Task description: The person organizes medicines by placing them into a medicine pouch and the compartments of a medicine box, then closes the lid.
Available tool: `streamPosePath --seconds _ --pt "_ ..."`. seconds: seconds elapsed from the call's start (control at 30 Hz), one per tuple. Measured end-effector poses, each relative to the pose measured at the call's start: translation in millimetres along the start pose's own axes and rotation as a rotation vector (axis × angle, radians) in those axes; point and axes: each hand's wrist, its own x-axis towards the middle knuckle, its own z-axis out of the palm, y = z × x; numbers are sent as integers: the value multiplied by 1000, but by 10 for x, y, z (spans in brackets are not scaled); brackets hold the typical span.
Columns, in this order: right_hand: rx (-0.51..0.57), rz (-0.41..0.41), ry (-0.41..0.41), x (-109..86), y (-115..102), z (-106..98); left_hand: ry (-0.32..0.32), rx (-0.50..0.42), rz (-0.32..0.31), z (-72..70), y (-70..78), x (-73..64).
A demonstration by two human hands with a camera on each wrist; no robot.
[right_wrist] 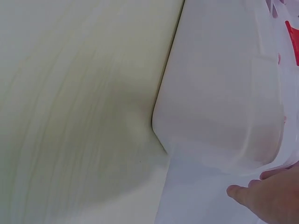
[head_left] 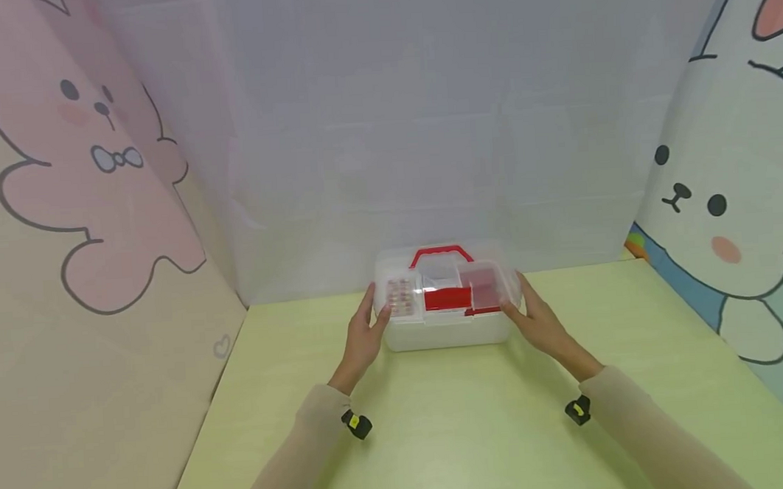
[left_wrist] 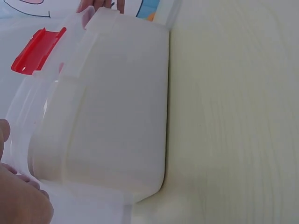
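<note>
A translucent white plastic storage box (head_left: 448,335) stands at the back of the table, its clear lid down. The lid has a red carrying handle (head_left: 441,249) on top and a red latch (head_left: 447,298) in front. Rows of small items (head_left: 401,297) show faintly through the lid's left part. My left hand (head_left: 362,340) holds the box's left end, thumb toward the front and fingers along the side. At the opposite end, my right hand (head_left: 544,330) holds it the same way. The wrist views show the box's pale wall (left_wrist: 121,102) and only part of each hand.
The pale yellow-green table (head_left: 434,427) extends in front of the box. Behind it hangs a white sheet (head_left: 372,127). Printed panels flank the table, a pink bear (head_left: 96,193) on the left and a white rabbit (head_left: 740,174) on the right.
</note>
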Motion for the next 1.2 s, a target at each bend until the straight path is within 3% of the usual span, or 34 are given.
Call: streamPosePath --seconds 0.3,0.53,0.67,0.83,1.07,1.2 --pt "32 -17 16 -57 77 52 -4 32 -17 43 -9 -107" --pt "111 -61 27 -95 99 100 -37 -17 22 -9 293 -240" --pt "144 -73 31 -140 75 105 -26 -26 18 -7 316 -288" --pt "152 -76 27 -221 51 107 -41 -38 -17 4 310 -355" --pt "147 -86 22 -367 24 107 -47 -36 -4 -6 330 -505" --pt "112 -84 23 -478 -16 96 -37 -29 12 12 157 -565"
